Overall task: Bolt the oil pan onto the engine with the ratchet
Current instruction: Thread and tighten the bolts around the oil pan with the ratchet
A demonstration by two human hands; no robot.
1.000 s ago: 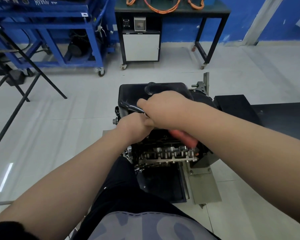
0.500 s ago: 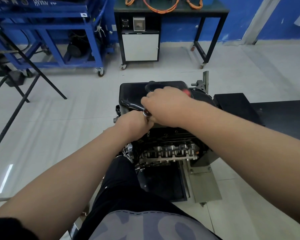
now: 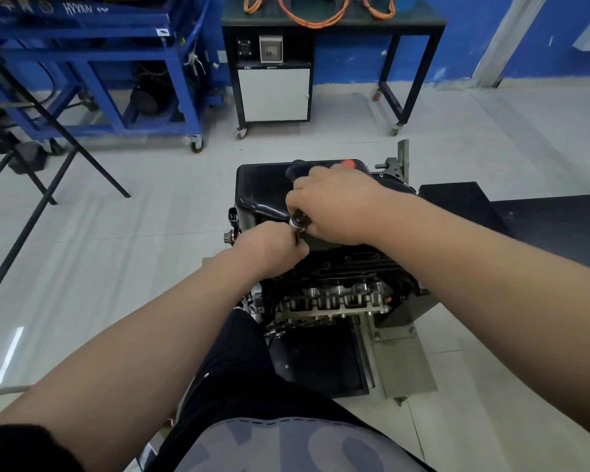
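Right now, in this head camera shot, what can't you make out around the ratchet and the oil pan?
All in the head view:
Bolt being worked: hidden under the ratchet and left hand.
Ratchet handle: covered by the right hand, only its red tip shows.
Left hand's grip: fingers curl out of sight, so unclear what they hold.
Near edge of the oil pan: behind both hands.

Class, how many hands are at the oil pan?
2. The left hand is at the oil pan's near edge by the ratchet head; the right hand, over the pan, grips the ratchet.
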